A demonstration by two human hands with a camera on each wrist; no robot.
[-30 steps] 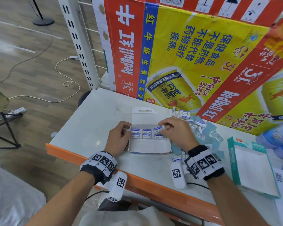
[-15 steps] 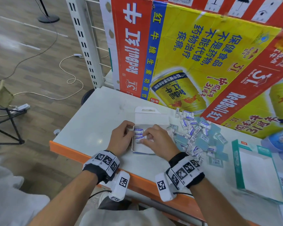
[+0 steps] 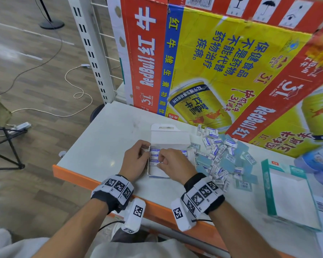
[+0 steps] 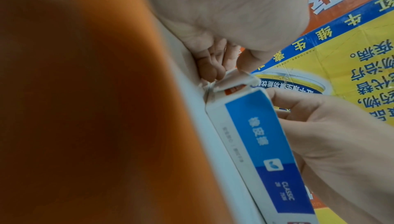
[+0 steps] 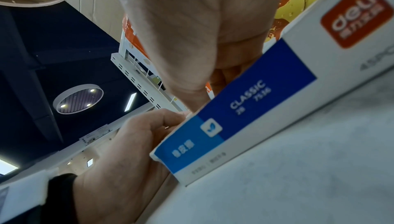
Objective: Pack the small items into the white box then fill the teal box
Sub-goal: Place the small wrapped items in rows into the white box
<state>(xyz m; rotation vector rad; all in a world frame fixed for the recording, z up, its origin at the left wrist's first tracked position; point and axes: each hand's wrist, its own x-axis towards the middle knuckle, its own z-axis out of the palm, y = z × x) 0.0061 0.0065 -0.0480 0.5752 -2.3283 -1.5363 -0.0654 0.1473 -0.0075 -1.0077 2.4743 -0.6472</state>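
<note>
Gripping white box flap: left hand | right hand grasp unclear | wrist-only: CLASSIC label

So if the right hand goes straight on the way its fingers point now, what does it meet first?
The right hand points left across the white box, fingertips on the erasers at its left end. Going on, it would probably meet the box's left wall, then the left hand holding that wall. Depth is unclear.
</note>
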